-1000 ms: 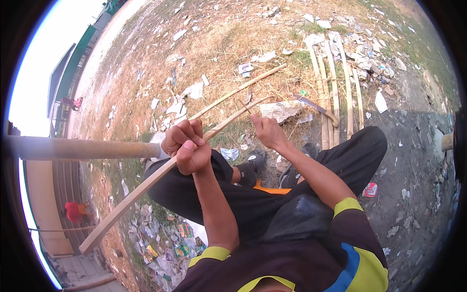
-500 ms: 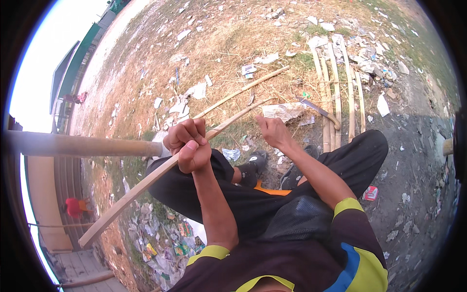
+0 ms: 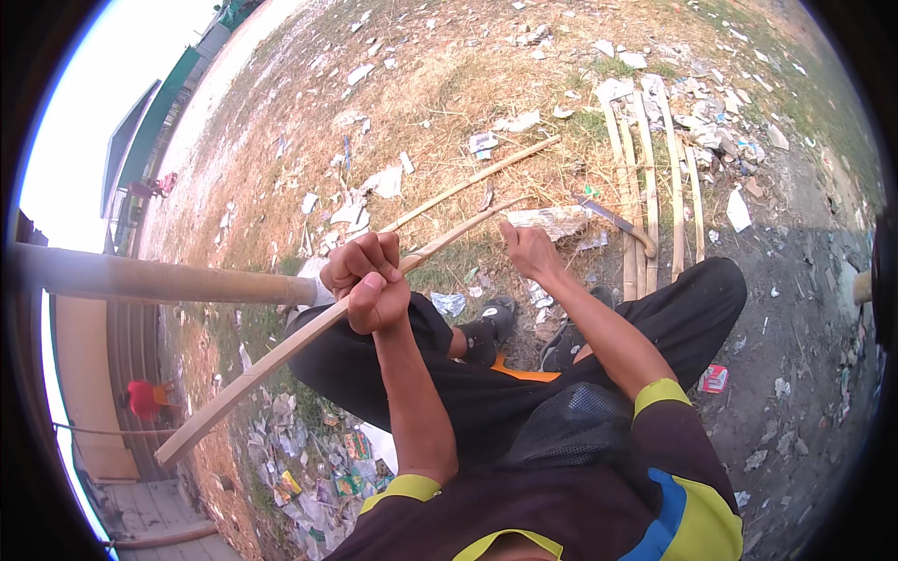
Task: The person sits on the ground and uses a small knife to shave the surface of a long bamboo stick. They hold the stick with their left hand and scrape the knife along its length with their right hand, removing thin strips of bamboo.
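My left hand (image 3: 365,280) is closed around a long wooden stick (image 3: 257,381). The stick slants from the lower left up to a narrow tip in front of me. Beside that tip, my right hand (image 3: 531,254) is closed with its fingertips toward the stick. Whatever it may hold is hidden, and I cannot tell whether it touches the stick. A second thin stick (image 3: 477,178) slants behind the first. A knife with a curved wooden handle (image 3: 619,222) rests partly on several long bamboo strips (image 3: 645,168), to the right of my right hand.
A thick bamboo pole (image 3: 168,276) juts in from the left, reaching near my left hand. Paper and plastic litter (image 3: 309,486) covers the ground at lower left. My bent legs (image 3: 683,299) frame an orange piece (image 3: 526,372) beneath me. A red packet (image 3: 713,378) lies at right.
Both hands keep nearly the same pose and place, with the stick still in my left hand. The whole view has shifted slightly.
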Tool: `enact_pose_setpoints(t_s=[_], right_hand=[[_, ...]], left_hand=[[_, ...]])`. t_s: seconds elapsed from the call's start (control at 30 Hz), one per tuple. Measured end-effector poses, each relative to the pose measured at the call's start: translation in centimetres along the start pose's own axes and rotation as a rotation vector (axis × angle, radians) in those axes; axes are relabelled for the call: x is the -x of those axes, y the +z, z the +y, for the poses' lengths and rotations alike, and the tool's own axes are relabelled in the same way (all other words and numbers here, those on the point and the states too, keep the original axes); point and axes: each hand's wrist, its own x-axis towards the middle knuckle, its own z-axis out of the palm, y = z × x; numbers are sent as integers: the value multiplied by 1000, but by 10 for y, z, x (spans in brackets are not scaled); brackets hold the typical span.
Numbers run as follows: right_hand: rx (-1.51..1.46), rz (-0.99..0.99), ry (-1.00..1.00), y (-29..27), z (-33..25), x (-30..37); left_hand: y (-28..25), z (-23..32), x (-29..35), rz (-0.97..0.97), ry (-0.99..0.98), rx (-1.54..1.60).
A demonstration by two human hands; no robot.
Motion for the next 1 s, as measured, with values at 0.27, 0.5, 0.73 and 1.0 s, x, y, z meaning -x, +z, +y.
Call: enact_pose_setpoints(t_s=[0.27,0.5,0.73,1.0], right_hand=[[54,55,85,10,27,-22],[310,37,98,10,47,-15],[405,-87,483,14,130,-8],[38,191,111,-1,51,-18]], left_hand=[[1,-3,0,30,-4,-21],[-3,1,0,89,-20,-4],[1,-6,0,84,19,3],[2,-1,2,71,6,-86]])
